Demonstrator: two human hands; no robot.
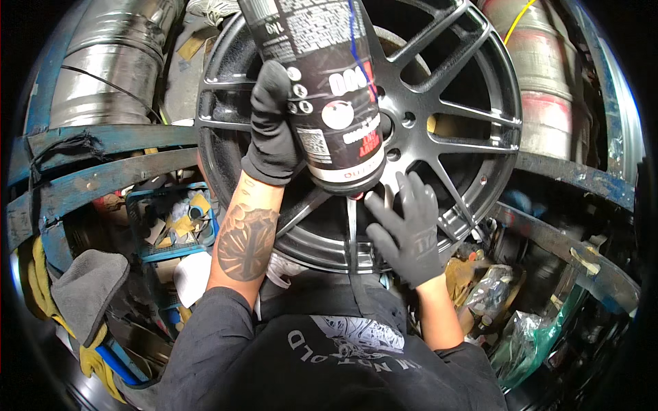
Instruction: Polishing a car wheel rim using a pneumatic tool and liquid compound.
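Note:
A black alloy wheel rim (pixel 442 92) lies face up before me, its many spokes glossy with reflections. My left hand (pixel 272 118), in a black glove, grips a large dark plastic bottle (pixel 334 103) with a printed label and tilts it over the rim. The thumb lies along the bottle's side; the other fingers are hidden behind it. My right hand (pixel 406 226), in a dark glove, is by the lower spokes with its fingers spread. No object shows in it, and whether the fingertips touch the rim is unclear. Something small and red shows at the bottle's lower end.
A worn blue metal frame (pixel 103 177) runs on both sides of the rim. Metal drums (pixel 110 67) stand beyond it at left and right. A blue plastic basket (pixel 172 251) of scraps is at left, near a grey cloth (pixel 90 287). Clear plastic bags (pixel 488 293) lie at right.

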